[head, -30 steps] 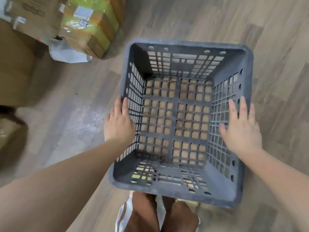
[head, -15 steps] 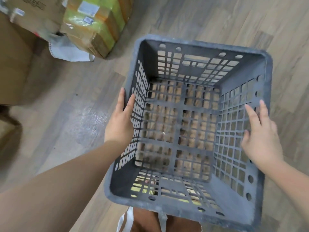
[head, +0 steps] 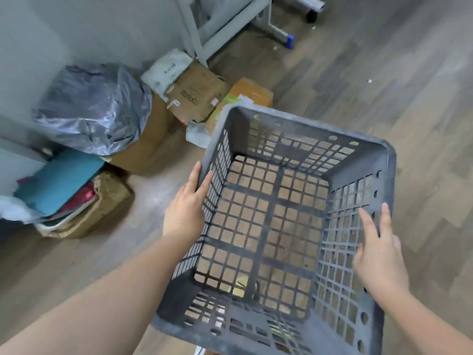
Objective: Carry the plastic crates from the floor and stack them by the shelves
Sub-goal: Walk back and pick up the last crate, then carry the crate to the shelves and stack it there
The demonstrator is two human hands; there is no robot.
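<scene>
A dark grey plastic crate (head: 302,129) with lattice walls and floor is held up off the wooden floor, empty inside. My left hand (head: 185,208) grips its left rim, fingers over the outer edge. My right hand (head: 378,249) presses against the inside of the right wall, fingers spread upward near the rim. The crate tilts slightly, its far edge higher in the view.
Cardboard boxes (head: 197,96) and an orange parcel (head: 252,92) lie beyond the crate by the wall. A box with a grey plastic bag (head: 94,108) stands at left, above a pile of folders (head: 58,188). A grey metal frame leg (head: 204,24) stands at the top.
The crate has risen from the floor in both hands. The view has swung up and left, so the wall, the bagged box and the metal frame have come into sight.
</scene>
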